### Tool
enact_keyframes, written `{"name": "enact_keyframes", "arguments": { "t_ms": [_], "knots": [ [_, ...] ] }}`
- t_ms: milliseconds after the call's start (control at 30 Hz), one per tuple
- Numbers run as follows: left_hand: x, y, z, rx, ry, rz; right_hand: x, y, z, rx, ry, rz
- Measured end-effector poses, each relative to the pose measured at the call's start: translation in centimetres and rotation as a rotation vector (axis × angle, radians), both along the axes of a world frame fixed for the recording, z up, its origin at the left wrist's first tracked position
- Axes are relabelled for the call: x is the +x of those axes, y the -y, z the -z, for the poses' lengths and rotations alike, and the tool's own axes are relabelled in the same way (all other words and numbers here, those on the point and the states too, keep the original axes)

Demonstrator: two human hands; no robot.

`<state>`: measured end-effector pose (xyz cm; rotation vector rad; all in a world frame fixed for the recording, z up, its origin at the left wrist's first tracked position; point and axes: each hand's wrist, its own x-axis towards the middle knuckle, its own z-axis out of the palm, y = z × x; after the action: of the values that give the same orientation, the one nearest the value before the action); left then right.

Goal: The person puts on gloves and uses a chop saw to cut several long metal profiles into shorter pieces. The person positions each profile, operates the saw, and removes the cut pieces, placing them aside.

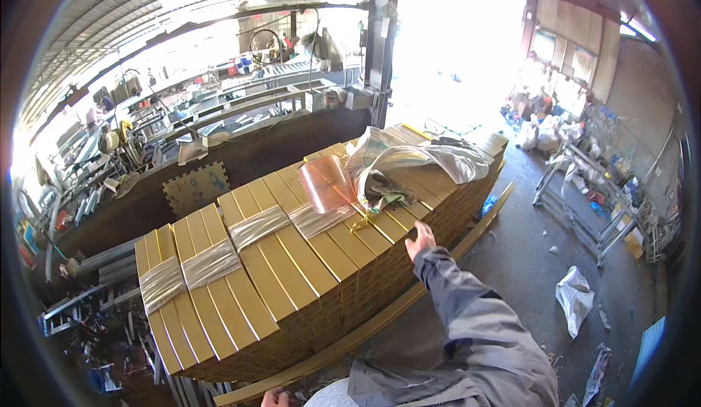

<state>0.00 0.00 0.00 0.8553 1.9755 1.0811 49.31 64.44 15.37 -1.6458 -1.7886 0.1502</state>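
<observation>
Golden bars (298,269) beside the right fingers (422,233)
Half open, empty; pink roll (325,183) to their left; left fingers (272,397) mostly cut off, grip unclear.

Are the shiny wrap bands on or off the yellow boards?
On: the shiny bands lie across the tops of several yellow boards.

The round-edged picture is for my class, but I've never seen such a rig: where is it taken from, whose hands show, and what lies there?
These are a person's bare hands, seen by a head-worn fisheye camera, which bends straight edges. The right hand, with a grey sleeve, is at the near edge of a long stack of yellow-brown bars and holds nothing visible. The left hand is mostly cut off below, so its grip is unclear. On the stack lie a translucent pink plastic roll and a crumpled white sack.
</observation>
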Motion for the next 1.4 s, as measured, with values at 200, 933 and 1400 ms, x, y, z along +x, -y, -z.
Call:
{"name": "enact_keyframes", "arguments": {
  "t_ms": [200,933,1400],
  "knots": [
    [6.0,-6.9,-6.6,-0.084,-0.114,0.036,0.4,-13.4,-3.2,-0.146,0.150,-0.068],
    [14.4,-29.6,-22.2,0.500,1.414,0.185,-9.8,10.1,-5.9,-0.134,-0.850,-0.634],
    [7.5,-4.6,-22.1,0.678,0.824,-0.458,-26.9,36.1,-6.6,-0.920,-0.783,-1.307]
  ]
}}
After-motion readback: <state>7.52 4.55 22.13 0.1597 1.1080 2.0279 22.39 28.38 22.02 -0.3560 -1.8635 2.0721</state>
